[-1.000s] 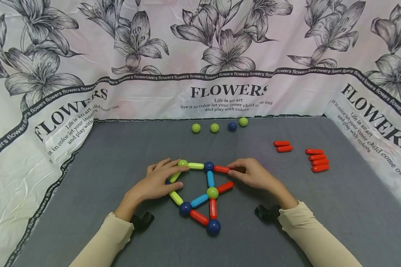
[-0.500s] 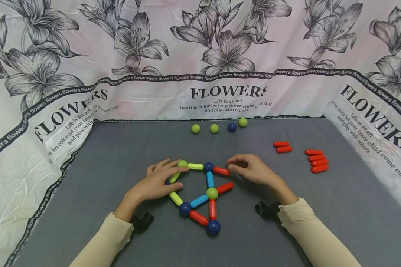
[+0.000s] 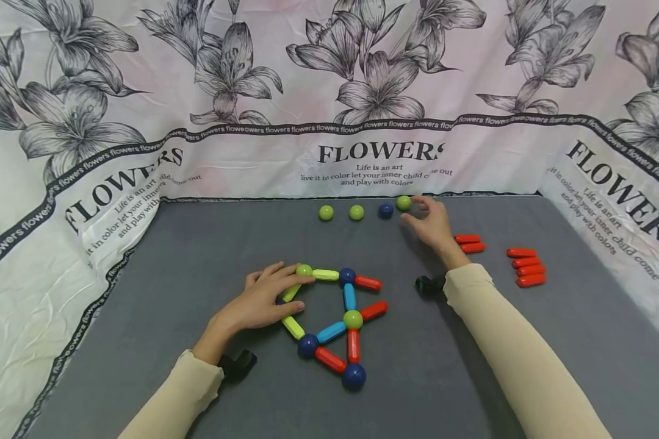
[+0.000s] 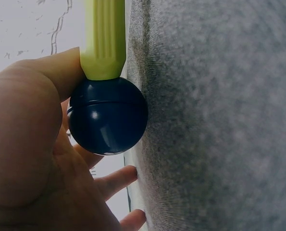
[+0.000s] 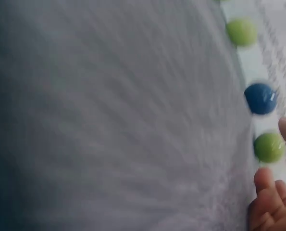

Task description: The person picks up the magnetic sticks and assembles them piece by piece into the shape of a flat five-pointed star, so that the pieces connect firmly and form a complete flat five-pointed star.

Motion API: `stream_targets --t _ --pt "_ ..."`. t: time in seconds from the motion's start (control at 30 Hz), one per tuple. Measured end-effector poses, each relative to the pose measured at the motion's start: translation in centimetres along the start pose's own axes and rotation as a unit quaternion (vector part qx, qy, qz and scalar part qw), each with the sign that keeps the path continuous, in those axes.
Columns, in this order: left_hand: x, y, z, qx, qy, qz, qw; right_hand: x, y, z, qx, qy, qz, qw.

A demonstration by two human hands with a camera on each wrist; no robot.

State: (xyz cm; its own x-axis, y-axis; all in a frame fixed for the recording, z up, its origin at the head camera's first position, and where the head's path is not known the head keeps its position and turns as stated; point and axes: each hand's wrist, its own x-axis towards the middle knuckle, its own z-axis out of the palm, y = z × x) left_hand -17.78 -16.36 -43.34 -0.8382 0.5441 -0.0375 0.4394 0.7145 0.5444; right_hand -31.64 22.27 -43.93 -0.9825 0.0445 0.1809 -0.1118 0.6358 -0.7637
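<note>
A flat figure of magnetic rods and balls lies before me. My left hand [image 3: 266, 297] rests over its left side, fingers spread, partly hiding a dark blue ball [image 4: 108, 115] and a yellow-green rod [image 4: 104, 38]. Its fingertips lie by the green ball [image 3: 304, 270] at the upper left corner. At the back of the table, my right hand [image 3: 431, 224] reaches beside a loose green ball [image 3: 403, 203], thumb and fingers apart with nothing held. From the figure's right side stick out two red rods, an upper one [image 3: 368, 283] and a lower one [image 3: 374, 310].
Along the back edge stand a loose blue ball [image 3: 385, 211] and two more green balls, one of them leftmost [image 3: 326, 212]. Several red rods [image 3: 529, 270] lie at the right, and another red pair [image 3: 472, 247] is partly behind the right wrist. A flower-printed cloth [image 3: 236, 161] walls the back.
My right hand has let go of the figure's upper red rod and moved up and back to the loose green ball. The left hand has stayed in place on the figure.
</note>
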Motion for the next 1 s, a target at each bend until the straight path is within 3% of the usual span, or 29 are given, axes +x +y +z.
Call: stream_targets --t 0.1,0.3,0.53,0.67,0.77,0.9,1.0 --pt "0.1 0.1 0.2 0.0 -0.001 0.001 1.0 1.3 0.7 -0.2 -0.005 -0.003 0.009 0.9999" --pt "0.2 0.3 0.4 -0.003 -0.003 -0.002 1.0 3.0 1.0 -0.7 -0.048 -0.041 -0.022 0.9978" --pt "0.3 0.4 0.3 -0.001 0.0 0.0 1.0 3.0 1.1 -0.7 -0.048 -0.052 -0.006 0.9975" --pt "0.4 0.3 0.2 -0.002 0.002 0.001 1.0 1.9 1.1 -0.9 -0.004 -0.04 0.014 0.9991" --pt "0.3 0.3 0.1 -0.003 0.002 0.001 1.0 0.4 0.8 -1.4 0.02 -0.059 0.029 0.9976" --pt "0.3 0.1 0.0 -0.002 0.001 0.002 1.0 -2.3 0.4 -2.0 0.021 -0.133 0.001 0.9909" --pt "0.1 -0.1 0.1 0.002 0.003 0.001 1.0 -4.2 0.2 -2.2 0.024 -0.198 -0.047 0.9788"
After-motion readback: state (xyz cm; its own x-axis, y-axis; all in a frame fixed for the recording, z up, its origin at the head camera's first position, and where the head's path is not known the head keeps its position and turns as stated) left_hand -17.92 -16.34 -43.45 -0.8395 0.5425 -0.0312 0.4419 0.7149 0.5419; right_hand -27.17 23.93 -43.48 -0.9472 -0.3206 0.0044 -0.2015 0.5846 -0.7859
